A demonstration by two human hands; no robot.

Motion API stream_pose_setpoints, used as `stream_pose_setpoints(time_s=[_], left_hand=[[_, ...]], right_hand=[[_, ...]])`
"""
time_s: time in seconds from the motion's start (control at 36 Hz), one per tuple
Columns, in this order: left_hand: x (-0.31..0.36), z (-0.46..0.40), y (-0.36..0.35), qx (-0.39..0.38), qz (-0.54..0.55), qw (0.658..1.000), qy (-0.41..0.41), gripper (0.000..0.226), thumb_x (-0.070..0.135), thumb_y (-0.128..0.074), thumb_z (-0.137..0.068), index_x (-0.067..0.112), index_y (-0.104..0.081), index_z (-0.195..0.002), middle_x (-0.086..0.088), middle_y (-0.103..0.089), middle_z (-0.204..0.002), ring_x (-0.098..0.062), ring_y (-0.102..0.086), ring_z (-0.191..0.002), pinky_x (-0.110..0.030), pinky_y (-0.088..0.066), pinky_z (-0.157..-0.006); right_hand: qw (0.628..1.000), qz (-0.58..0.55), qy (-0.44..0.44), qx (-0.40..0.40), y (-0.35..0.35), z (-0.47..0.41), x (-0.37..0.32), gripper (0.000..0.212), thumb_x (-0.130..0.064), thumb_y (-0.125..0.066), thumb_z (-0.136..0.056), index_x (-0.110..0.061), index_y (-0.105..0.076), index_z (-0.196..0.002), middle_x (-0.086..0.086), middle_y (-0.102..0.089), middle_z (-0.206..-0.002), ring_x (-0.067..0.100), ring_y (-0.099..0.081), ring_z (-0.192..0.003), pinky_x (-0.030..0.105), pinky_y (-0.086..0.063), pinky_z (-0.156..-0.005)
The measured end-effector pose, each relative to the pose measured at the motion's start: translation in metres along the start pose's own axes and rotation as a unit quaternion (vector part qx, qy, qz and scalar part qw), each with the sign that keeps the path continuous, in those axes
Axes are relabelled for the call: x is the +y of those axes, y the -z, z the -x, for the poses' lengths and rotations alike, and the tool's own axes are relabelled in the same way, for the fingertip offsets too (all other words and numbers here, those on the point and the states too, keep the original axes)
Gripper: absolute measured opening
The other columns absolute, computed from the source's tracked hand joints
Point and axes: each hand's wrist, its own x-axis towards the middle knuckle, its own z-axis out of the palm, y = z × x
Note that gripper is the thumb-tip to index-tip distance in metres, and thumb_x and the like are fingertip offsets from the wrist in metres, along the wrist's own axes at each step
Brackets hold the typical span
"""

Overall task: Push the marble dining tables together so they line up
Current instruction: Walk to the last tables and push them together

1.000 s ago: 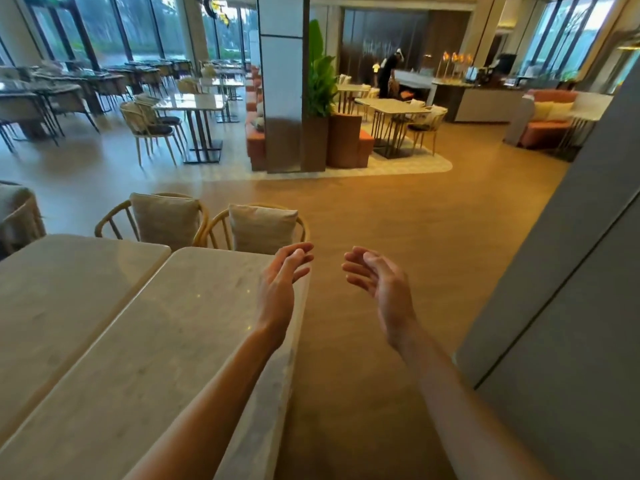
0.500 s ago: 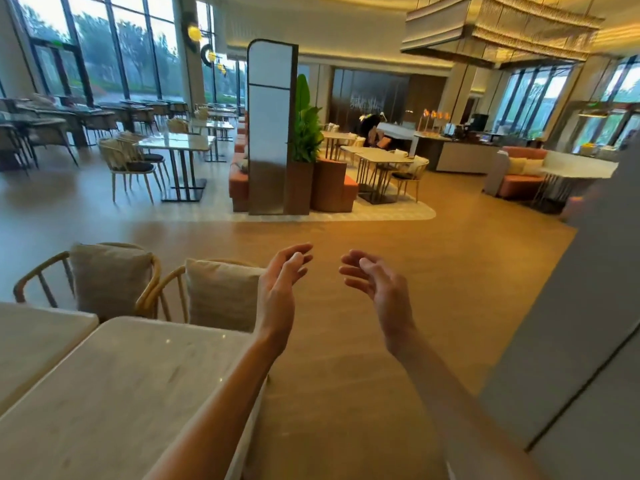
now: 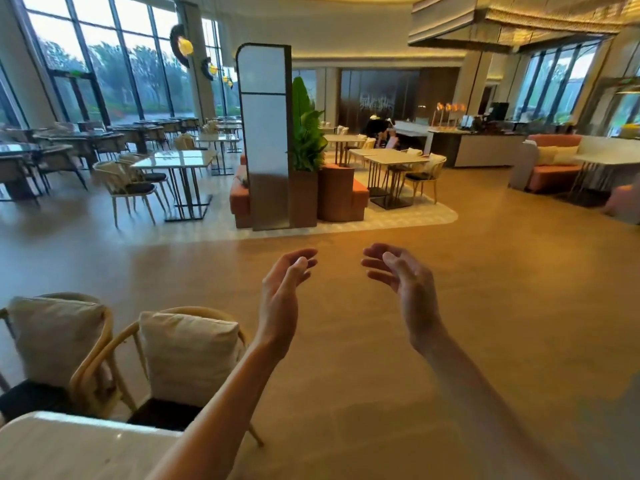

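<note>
At the lower left corner, only 1 corner of a marble table (image 3: 69, 448) shows, where 0.5 s ago a wider stretch of its top and a second top beside it were in view. Behind it stand 2 chairs (image 3: 180, 362), each with a cushion, now lower and larger in the view. The left hand (image 3: 280, 299) and right hand (image 3: 405, 285) are raised over the bare floor (image 3: 363, 375), palms facing each other, fingers loosely spread and curled, holding nothing and touching nothing, in the same pose as before. The left forearm crosses above the table corner. More ceiling and windows (image 3: 104, 64) are visible than earlier.
</note>
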Motion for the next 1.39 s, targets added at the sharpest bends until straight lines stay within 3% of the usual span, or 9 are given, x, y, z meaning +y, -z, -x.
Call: stream_pose_setpoints(time_s=[0.17, 0.25, 0.36, 0.58, 0.72, 0.92, 1.06, 1.22, 1.39], left_hand=[[-0.044, -0.084, -0.059, 0.054, -0.001, 0.998, -0.014, 0.029, 0.034, -0.044, -0.098, 0.025, -0.068, -0.111, 0.002, -0.072, -0.117, -0.016, -0.068, -0.110, -0.040, -0.054, -0.098], [-0.067, -0.126, -0.089, 0.058, 0.004, 0.998, -0.022, 0.030, 0.031, -0.044, -0.098, 0.020, -0.069, -0.109, -0.004, -0.073, -0.116, -0.021, -0.068, -0.110, -0.043, -0.054, -0.096], [-0.102, -0.189, -0.131, 0.052, 0.009, 0.998, -0.019, 0.030, 0.028, -0.043, -0.098, 0.017, -0.069, -0.106, -0.009, -0.073, -0.113, -0.025, -0.069, -0.108, -0.047, -0.054, -0.095], [-0.215, -0.352, -0.243, -0.013, 0.050, 0.998, -0.030, 0.029, 0.027, -0.042, -0.098, 0.019, -0.070, -0.103, -0.007, -0.073, -0.110, -0.026, -0.069, -0.105, -0.038, -0.056, -0.088], [-0.292, -0.466, -0.332, -0.086, 0.086, 0.993, -0.006, 0.031, 0.026, -0.045, -0.098, 0.008, -0.067, -0.110, -0.014, -0.071, -0.115, -0.028, -0.068, -0.106, -0.041, -0.055, -0.089], [-0.363, -0.602, -0.460, -0.166, 0.102, 0.981, 0.023, 0.036, 0.023, -0.043, -0.099, -0.001, -0.063, -0.117, -0.018, -0.069, -0.118, -0.029, -0.068, -0.107, -0.043, -0.055, -0.091], [-0.417, -0.674, -0.567, -0.213, 0.115, 0.970, 0.012, 0.029, 0.023, -0.043, -0.098, 0.009, -0.066, -0.110, -0.016, -0.069, -0.118, -0.029, -0.067, -0.108, -0.043, -0.054, -0.092], [-0.507, -0.748, -0.694, -0.212, 0.100, 0.972, 0.033, 0.029, 0.021, -0.043, -0.097, 0.010, -0.067, -0.108, -0.017, -0.069, -0.117, -0.031, -0.068, -0.107, -0.046, -0.053, -0.091], [-0.579, -0.844, -0.808, -0.145, 0.087, 0.983, 0.067, 0.029, 0.022, -0.043, -0.096, 0.009, -0.068, -0.103, -0.017, -0.070, -0.113, -0.026, -0.069, -0.099, -0.043, -0.054, -0.086]], right_hand=[[1.000, -0.002, 0.012, -0.028, 0.044, -0.109, 0.045, 0.028, -0.036, -0.049, -0.096, -0.023, -0.066, -0.114, 0.000, -0.073, -0.114, 0.013, -0.071, -0.105, 0.037, -0.057, -0.095], [0.999, -0.006, 0.019, -0.025, 0.075, -0.165, 0.061, 0.029, -0.035, -0.049, -0.094, -0.022, -0.067, -0.113, 0.003, -0.073, -0.115, 0.018, -0.071, -0.106, 0.040, -0.057, -0.095], [1.000, -0.011, 0.026, 0.007, 0.124, -0.231, 0.086, 0.028, -0.031, -0.048, -0.094, -0.020, -0.068, -0.111, 0.007, -0.074, -0.114, 0.022, -0.071, -0.107, 0.045, -0.056, -0.095], [0.993, 0.012, 0.053, 0.105, 0.226, -0.381, 0.166, 0.038, -0.027, -0.044, -0.094, -0.005, -0.065, -0.117, 0.016, -0.071, -0.118, 0.027, -0.070, -0.108, 0.045, -0.055, -0.095], [0.983, 0.041, 0.044, 0.172, 0.282, -0.488, 0.214, 0.041, -0.026, -0.045, -0.095, 0.000, -0.063, -0.121, 0.017, -0.070, -0.117, 0.028, -0.069, -0.108, 0.043, -0.055, -0.094], [0.965, 0.043, 0.058, 0.251, 0.374, -0.614, 0.250, 0.028, -0.024, -0.047, -0.093, -0.012, -0.066, -0.109, 0.012, -0.073, -0.110, 0.030, -0.071, -0.104, 0.042, -0.056, -0.092], [0.957, 0.068, 0.078, 0.272, 0.446, -0.697, 0.293, 0.025, -0.022, -0.046, -0.095, -0.016, -0.067, -0.106, 0.011, -0.074, -0.108, 0.029, -0.072, -0.102, 0.041, -0.057, -0.091], [0.953, 0.063, 0.088, 0.284, 0.551, -0.813, 0.376, 0.023, -0.021, -0.047, -0.098, -0.018, -0.069, -0.104, 0.011, -0.075, -0.108, 0.027, -0.073, -0.099, 0.043, -0.057, -0.090], [0.966, 0.026, 0.048, 0.251, 0.651, -0.963, 0.456, 0.022, -0.023, -0.049, -0.094, -0.020, -0.070, -0.097, 0.008, -0.075, -0.100, 0.029, -0.072, -0.094, 0.041, -0.055, -0.084]])
